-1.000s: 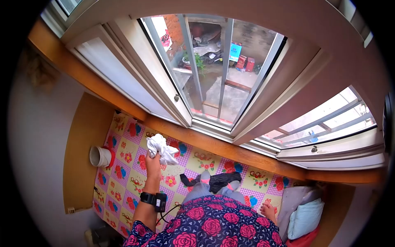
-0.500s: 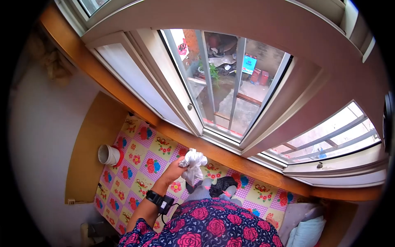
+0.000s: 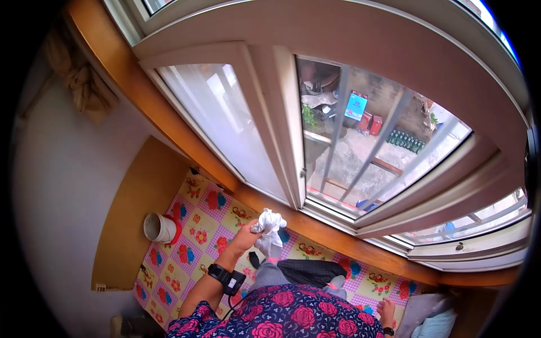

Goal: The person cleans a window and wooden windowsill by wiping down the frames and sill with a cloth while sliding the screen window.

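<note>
My left hand (image 3: 243, 238) is closed around a crumpled white cloth (image 3: 269, 230), held out in front of my body at the window's lower edge. The cloth is bunched on top, and its loose end hangs below my fingers. My right hand (image 3: 386, 311) is low at my right side, its fingers loosely apart and nothing visible in them. Below the white cloth, a dark fabric piece (image 3: 313, 272) lies around my feet on the patterned floor covering (image 3: 198, 236). A small black item (image 3: 254, 259) lies beside it.
The barred window (image 3: 372, 141) rises ahead above a wooden ledge (image 3: 338, 239). A white bucket (image 3: 160, 228) stands at the left near the tan panel (image 3: 132, 214). Pale blue folded bedding (image 3: 437, 327) lies at the lower right. Tan fabric (image 3: 84, 90) hangs on the left wall.
My view has swung to the right along the window. The white cloth stays in my left hand. My right hand shows more clearly at my side, and the dark fabric looks more spread out.
</note>
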`<state>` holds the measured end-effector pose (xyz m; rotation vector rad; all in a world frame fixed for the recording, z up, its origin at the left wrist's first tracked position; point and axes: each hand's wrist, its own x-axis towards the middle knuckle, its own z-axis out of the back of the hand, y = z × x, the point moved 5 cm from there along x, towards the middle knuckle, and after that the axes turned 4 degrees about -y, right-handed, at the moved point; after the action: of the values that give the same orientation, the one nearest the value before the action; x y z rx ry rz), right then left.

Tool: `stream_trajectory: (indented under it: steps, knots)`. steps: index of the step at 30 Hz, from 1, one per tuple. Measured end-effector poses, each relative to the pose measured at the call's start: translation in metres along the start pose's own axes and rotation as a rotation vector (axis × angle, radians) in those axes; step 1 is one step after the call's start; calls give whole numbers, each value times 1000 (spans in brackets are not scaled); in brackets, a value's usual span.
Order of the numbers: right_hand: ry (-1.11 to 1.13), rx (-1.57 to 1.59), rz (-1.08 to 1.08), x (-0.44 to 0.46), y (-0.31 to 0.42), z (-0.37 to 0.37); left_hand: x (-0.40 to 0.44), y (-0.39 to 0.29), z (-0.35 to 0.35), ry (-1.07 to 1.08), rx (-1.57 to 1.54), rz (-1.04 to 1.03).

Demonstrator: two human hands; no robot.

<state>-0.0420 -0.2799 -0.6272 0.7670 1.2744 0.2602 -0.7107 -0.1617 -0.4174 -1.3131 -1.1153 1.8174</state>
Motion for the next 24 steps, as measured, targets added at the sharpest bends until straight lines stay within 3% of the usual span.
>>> stream_trajectory:
  steps: [2,4,8,11,13,16,20,24]
  knots:
    - [0,23,-23,-17,-15,-41,21,8,42,7,-16,-5]
    - [64,48,-42,13,-78,-40,37,6,85,-13,-46,3]
    - [-1,-52,-54,-2,-108,-112,56,-20,166,-84,15,-54]
    - [46,-62,-115,-28,-98,-162,59,-50,202,-268,-107,-57]
    - [65,-104,-81,-41,-87,-179,79,-35,233,-453,-46,-172]
    - [31,-202,-57,-60,-74,-185,100,-30,252,-549,-266,-161]
    - [90,-308,-35,-34,-101,-140,124,-11,261,-593,-376,-203]
    - [195,-572,286,-23,-94,-124,120,-21,264,-670,-416,-260]
